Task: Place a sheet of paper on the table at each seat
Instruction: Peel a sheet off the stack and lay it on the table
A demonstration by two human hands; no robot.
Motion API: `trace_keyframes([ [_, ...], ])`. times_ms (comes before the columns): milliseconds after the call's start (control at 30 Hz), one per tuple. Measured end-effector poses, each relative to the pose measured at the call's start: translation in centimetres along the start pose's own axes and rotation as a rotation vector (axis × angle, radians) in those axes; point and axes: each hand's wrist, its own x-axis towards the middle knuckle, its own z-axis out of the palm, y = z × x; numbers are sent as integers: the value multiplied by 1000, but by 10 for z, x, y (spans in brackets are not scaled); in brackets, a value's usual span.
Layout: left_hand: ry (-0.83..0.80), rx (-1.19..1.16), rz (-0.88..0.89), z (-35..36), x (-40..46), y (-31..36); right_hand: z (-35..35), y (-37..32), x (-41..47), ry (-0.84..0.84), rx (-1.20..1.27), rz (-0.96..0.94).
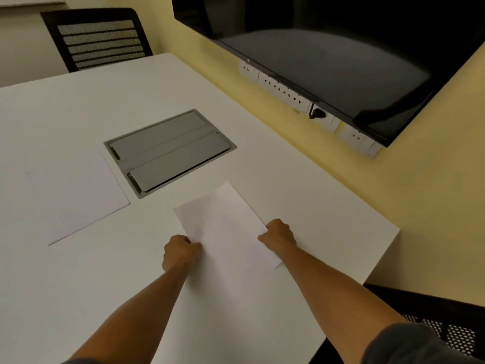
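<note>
White table [301,185], sheet [225,232] gripped by 2 hands — left hand [179,252], right hand [279,236]

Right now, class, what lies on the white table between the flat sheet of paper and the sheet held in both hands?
In the head view, only bare white table separates the flat white paper sheet from the held white paper sheet; the grey metal cable hatch sits farther back.

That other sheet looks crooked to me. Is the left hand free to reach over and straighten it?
Probably not yet: the left hand grips the held sheet. Bare table separates it from the flat sheet.
</note>
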Motion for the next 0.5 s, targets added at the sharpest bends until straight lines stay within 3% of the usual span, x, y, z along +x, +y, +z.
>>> trace_keyframes([
  [367,64,65,-42,12,0,-2,6,9,8,93,-296,-57],
  [500,114,237,81,15,-7,-2,4,3,7,98,-268,-99],
])
